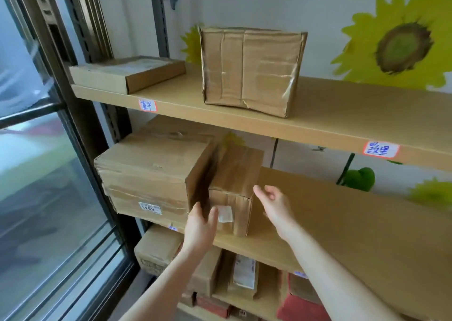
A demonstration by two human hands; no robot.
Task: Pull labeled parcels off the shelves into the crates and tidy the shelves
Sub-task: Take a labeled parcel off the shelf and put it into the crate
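Your left hand (200, 225) touches the small labeled box (234, 174) on the middle shelf (342, 222); your right hand (275, 207) hovers just beside it, both hands loose-fingered.

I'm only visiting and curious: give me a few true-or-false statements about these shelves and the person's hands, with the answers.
1. The small box with the white sticker stands on the middle shelf. True.
2. The top shelf holds three boxes. False: two, a flat box and a taped box.
3. The small box stands right of the large box. True.
4. The right hand is curled round the small box. False: it is open beside the box's right edge.
5. The left hand is up on the top shelf. False: it is at the small box's front left corner.
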